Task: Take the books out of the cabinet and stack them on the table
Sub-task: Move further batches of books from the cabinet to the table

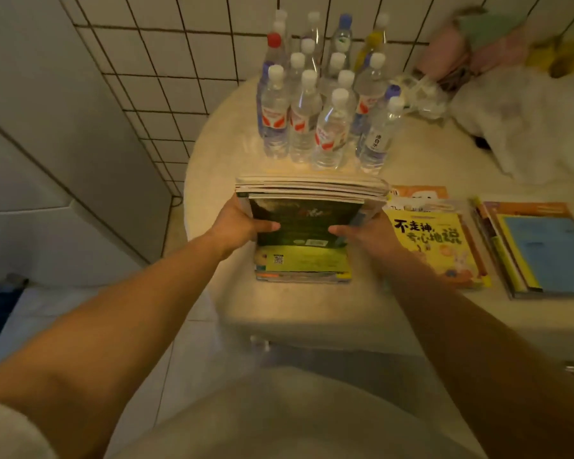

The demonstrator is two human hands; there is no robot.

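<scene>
on the round beige table, a bundle of thin books with a dark green cover on top is held by both hands above a low stack of books with a yellow-green cover. the bundle looks tilted, far edge raised, near edge just over the stack.

risk, judged: the bundle is loose and fanned at its far edge, so thin books could be slid out if the grip is eased unevenly. the cluster of clear plastic water bottles stands just behind it and could be knocked if the bundle is pushed forward. a skewed stack is likely if it is dropped rather than lowered.

left hand: thumb laid on the cover, fingers wrapped under the left edge, grasping the bundle. right hand: thumb on the cover, fingers hidden beneath, likewise grasping.

a yellow picture book with chinese lettering and a blue-covered book pile lie to the right. cabinet not seen.
</scene>
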